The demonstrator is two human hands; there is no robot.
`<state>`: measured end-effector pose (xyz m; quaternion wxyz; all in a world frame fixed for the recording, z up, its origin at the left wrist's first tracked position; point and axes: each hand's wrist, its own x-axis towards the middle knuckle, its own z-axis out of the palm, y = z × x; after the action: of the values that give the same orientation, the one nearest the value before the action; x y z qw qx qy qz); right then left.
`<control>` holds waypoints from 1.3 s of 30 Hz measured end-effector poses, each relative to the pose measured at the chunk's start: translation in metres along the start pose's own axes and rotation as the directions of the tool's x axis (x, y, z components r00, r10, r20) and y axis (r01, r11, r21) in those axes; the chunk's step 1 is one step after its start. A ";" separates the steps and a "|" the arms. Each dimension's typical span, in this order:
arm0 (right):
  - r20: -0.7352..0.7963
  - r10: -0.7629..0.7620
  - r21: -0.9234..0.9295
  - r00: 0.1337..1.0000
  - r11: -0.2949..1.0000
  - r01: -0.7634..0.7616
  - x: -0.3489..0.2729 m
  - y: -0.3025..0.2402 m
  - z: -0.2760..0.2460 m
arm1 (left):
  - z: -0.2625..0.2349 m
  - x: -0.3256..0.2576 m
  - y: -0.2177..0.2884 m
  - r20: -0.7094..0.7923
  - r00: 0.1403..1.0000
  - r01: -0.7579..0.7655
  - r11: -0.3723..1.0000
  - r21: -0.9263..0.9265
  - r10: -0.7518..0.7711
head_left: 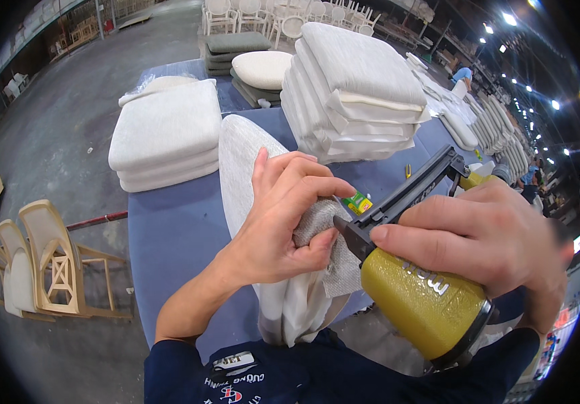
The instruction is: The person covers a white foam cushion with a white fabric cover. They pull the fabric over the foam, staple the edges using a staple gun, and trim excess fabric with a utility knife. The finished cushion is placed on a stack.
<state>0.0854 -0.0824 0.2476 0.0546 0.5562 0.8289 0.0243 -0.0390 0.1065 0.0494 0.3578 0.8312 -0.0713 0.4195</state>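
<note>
A light grey fabric seat cushion [244, 145] stands on edge in front of me, its loose cloth hanging at the near end. My left hand [280, 212] pinches a folded flap of that cloth between thumb and fingers. In my right hand [462, 232] is a yellow and black staple gun [425, 299], gripped round its body. Its black nose points left and meets the fabric beside my left thumb; whether it presses on the cloth cannot be told. The trigger is hidden by my right hand.
On the blue-covered table [169, 249] stand a low cushion stack [165, 131] at left and a taller stack [354, 81] behind. A small green and yellow box [356, 202] lies beyond the staple gun. Wooden chairs [51, 259] stand on the floor at left. Further cushions [495, 128] line the far right.
</note>
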 end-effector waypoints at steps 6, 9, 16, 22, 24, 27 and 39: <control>-0.023 -0.017 0.041 1.000 0.999 0.018 0.001 0.007 0.006 | -0.001 0.001 0.000 0.007 1.000 -0.001 1.000 -0.001 0.001; -0.023 -0.018 0.046 1.000 0.999 0.019 0.002 0.009 0.006 | -0.001 0.001 -0.001 0.008 1.000 -0.001 1.000 -0.003 0.001; -0.047 -0.004 0.050 0.999 0.999 0.006 0.002 0.011 0.010 | 0.002 0.003 -0.005 -0.002 1.000 -0.015 1.000 0.010 0.015; -0.063 0.045 0.086 0.997 0.995 -0.040 -0.001 0.010 0.015 | 0.003 0.004 -0.007 0.010 1.000 -0.016 1.000 -0.004 0.016; -0.063 0.076 0.102 0.995 0.992 -0.070 0.000 0.009 0.017 | 0.003 0.003 -0.008 0.010 1.000 -0.018 1.000 -0.002 0.018; -0.055 0.105 0.110 0.993 0.989 -0.099 0.001 0.007 0.020 | 0.000 0.004 -0.007 0.021 1.000 -0.002 1.000 -0.010 0.002; -0.024 0.134 0.081 0.991 0.988 -0.132 0.000 0.002 0.019 | 0.001 0.006 -0.005 0.052 0.999 0.011 0.999 -0.045 -0.009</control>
<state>0.0894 -0.0821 0.2294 0.0186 0.6115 0.7910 0.0032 -0.0327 0.1110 0.0505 0.3767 0.8338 -0.0858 0.3944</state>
